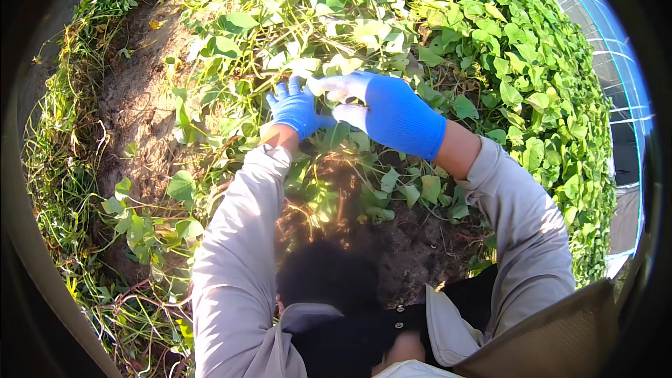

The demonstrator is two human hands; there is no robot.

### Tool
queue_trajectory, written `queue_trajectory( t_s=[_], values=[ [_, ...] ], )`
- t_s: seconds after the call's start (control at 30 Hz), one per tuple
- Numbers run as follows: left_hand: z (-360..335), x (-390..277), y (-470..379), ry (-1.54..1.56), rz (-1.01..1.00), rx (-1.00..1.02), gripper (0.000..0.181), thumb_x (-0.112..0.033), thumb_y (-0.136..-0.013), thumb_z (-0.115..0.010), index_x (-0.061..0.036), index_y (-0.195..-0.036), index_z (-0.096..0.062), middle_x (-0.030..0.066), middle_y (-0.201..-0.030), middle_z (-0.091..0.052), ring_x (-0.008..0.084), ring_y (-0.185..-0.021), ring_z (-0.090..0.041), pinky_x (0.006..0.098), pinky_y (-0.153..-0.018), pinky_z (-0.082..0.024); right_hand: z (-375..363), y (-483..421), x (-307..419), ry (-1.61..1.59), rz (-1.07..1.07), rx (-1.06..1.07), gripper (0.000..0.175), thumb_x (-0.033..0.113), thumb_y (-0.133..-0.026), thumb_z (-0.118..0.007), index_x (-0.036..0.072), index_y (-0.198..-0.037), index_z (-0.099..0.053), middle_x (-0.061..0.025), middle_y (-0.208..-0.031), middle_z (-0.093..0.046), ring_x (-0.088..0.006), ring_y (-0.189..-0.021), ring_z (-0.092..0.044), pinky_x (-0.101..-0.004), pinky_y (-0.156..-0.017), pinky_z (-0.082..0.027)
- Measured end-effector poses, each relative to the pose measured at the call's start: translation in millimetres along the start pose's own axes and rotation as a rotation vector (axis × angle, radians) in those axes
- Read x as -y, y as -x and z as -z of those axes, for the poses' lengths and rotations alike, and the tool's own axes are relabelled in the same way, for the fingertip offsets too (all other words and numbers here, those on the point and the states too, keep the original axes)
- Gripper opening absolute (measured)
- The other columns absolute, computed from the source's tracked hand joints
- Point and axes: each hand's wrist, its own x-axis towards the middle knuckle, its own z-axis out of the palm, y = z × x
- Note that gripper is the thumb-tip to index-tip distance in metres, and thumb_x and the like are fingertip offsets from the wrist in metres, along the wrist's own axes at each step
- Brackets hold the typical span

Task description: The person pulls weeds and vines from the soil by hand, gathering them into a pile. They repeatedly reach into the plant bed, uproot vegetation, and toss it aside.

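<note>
My left hand [295, 109], in a blue knit glove, reaches into a tangle of trailing vines [239, 81] with heart-shaped leaves, which look like sweet potato. Its fingers are spread over the stems, and I see nothing gripped in them. Just to the right is my right hand [401, 113], gloved in blue with whitish, brightly lit fingers. Its thumb and forefinger are curved apart above the leaves, with a gap between them. Foliage partly hides what lies under both hands.
Dense upright foliage [530, 63] fills the right side, bounded by a pale hooped structure with blue edging [625, 79]. Bare soil [144, 94] runs along the left, beside a heap of pulled vines [63, 168]. Dark soil [420, 244] lies close before me.
</note>
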Motion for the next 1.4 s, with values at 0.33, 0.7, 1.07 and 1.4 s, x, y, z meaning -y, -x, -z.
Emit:
queue_trajectory(
  t_s=[0.33,0.7,1.07,1.4],
  values=[
    [-41.1,66.0,-104.6,-0.123,0.143,-0.069,0.088,-0.055,-0.073,-0.07,-0.0127,-0.141,-0.034,0.0137,-0.128,-0.056,0.0303,-0.121,-0.051,0.0603,-0.11,-0.018,134.9,480.5,-40.2,-0.252,-1.898,0.095,0.039,0.028,-0.088,-0.064,-0.002,-0.113,-0.064,-0.0093,-0.085,-0.068,-0.0173,-0.065,-0.062,-0.0295,-0.06,-0.052],
    [23.1,29.0,-7.4,0.085,-0.276,-0.109,0.024,-0.027,-0.079,-0.063,-0.007,-0.092,-0.06,0.0191,-0.071,-0.065,0.0369,-0.07,-0.066,0.045,-0.068,-0.051,-21.6,503.2,140.3,-1.063,-1.987,-0.515,0.04,0.028,-0.089,-0.063,-0.001,-0.116,-0.063,-0.0101,-0.094,-0.068,-0.0179,-0.078,-0.063,-0.0309,-0.071,-0.051],
    [11.1,255.0,-76.1,0.362,0.726,-0.72,0.088,-0.049,-0.074,-0.074,-0.0009,-0.138,-0.038,0.0224,-0.128,-0.049,0.0385,-0.121,-0.045,0.0459,-0.097,-0.042,77.1,380.9,41.7,-1.142,-1.637,-0.411,0.041,0.028,-0.09,-0.061,0.0,-0.118,-0.063,-0.011,-0.102,-0.068,-0.0186,-0.09,-0.064,-0.0323,-0.083,-0.05],
    [66.0,-66.9,6.9,0.099,-0.399,-0.549,0.07,-0.018,-0.078,-0.07,-0.0127,-0.141,-0.042,0.0154,-0.142,-0.042,0.0355,-0.133,-0.035,0.0518,-0.114,-0.015,109.2,189.0,-180.7,-0.148,-0.953,0.499,0.045,0.031,-0.082,-0.066,0.006,-0.119,-0.063,-0.0156,-0.107,-0.068,-0.0244,-0.097,-0.065,-0.035,-0.087,-0.05]
  ],
)
